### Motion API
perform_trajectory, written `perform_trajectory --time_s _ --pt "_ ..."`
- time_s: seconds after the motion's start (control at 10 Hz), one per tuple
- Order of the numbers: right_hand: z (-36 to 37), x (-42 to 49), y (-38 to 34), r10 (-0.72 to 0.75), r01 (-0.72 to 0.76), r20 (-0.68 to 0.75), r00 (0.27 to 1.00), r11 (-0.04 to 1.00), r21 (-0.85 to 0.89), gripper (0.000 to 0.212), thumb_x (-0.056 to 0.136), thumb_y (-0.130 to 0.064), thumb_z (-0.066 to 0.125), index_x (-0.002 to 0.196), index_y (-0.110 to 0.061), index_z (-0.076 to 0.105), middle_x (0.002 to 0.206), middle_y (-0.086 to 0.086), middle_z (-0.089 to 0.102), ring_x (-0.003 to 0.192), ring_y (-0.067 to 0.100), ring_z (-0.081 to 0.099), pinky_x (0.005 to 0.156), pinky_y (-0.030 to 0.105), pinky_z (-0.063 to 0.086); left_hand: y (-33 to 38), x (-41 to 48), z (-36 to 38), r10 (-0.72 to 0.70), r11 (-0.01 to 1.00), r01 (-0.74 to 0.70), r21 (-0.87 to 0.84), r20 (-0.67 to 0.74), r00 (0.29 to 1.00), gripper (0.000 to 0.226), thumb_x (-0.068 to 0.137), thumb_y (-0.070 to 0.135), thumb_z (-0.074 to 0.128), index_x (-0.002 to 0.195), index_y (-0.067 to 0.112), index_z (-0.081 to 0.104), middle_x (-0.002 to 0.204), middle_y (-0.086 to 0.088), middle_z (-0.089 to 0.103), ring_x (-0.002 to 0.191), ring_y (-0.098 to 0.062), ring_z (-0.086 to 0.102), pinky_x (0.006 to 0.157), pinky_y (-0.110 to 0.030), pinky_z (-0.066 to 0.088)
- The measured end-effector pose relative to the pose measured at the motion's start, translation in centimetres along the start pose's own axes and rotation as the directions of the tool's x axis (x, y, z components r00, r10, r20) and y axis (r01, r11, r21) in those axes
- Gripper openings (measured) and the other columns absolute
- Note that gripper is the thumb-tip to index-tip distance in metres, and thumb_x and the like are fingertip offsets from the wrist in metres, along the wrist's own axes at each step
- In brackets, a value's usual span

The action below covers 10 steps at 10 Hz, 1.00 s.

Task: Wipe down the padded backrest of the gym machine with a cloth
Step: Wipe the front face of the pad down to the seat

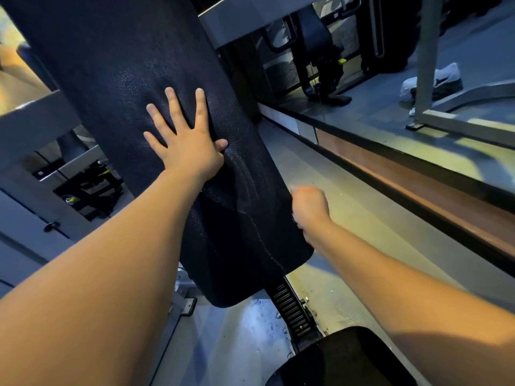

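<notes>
Left forearm (111,274) looms, left hand (184,140) splayed flat on the soft-looking, grippy backrest (111,65); below its fingers right hand (309,207) curls at the edge, hold unclear.

backrest pad (133,65): dark navy-black, pebbled grain, one stitched seam | seat pad (348,360): black, fine speckle | machine frame (231,20): pale grey | adjustment rack (291,310): black, ribbed bars | wall trim (418,176): reddish brown | shoe (440,76): white over black | floor (320,174): grey, yellowish sheen
</notes>
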State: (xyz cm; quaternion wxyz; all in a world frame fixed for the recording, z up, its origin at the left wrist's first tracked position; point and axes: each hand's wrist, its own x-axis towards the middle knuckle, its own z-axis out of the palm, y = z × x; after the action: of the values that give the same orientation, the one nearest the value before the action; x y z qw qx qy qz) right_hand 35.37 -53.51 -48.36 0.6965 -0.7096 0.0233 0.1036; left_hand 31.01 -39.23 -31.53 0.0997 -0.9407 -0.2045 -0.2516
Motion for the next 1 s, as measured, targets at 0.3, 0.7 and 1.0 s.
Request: perform_trajectory --time_s 0.3,0.7,1.0 --pt "-1.9 0.0 -7.5 -0.421 0.442 0.242 0.874 0.896 -0.038 0.020 0.104 -0.016 0.042 0.113 -0.017 0.060 0.090 0.003 0.059 0.066 0.013 0.052 0.060 0.024 0.042 -0.2 0.1 0.2 0.017 1.000 -0.017 -0.014 -0.028 0.999 0.096 0.095 0.052 0.058 0.153 0.045 -0.018 0.161 -0.004 -0.034 0.147 -0.042 -0.028 0.115 -0.069 -0.004" --pt "-0.9 2.9 -9.9 -0.658 0.643 0.171 0.733 0.589 -0.490 0.041 0.107 -0.046 0.038 0.118 -0.014 0.060 0.113 0.020 0.068 0.106 0.042 0.060 0.075 0.041 0.039 -0.2 0.0 0.4 0.011 1.000 -0.011 0.000 -0.036 0.999 0.095 0.095 0.054 0.055 0.153 0.046 -0.020 0.161 -0.003 -0.035 0.147 -0.042 -0.028 0.116 -0.068 -0.003" --pt "0.0 3.5 -12.6 -0.616 0.631 0.166 0.770 0.700 -0.333 0.042 0.107 -0.051 0.035 0.105 -0.012 0.052 0.109 0.018 0.066 0.102 0.035 0.060 0.080 0.041 0.045 0.0 -0.2 0.2 -0.003 1.000 0.003 0.015 -0.011 1.000 0.094 0.096 0.052 0.055 0.153 0.045 -0.020 0.160 -0.004 -0.036 0.147 -0.041 -0.028 0.116 -0.068 -0.004"
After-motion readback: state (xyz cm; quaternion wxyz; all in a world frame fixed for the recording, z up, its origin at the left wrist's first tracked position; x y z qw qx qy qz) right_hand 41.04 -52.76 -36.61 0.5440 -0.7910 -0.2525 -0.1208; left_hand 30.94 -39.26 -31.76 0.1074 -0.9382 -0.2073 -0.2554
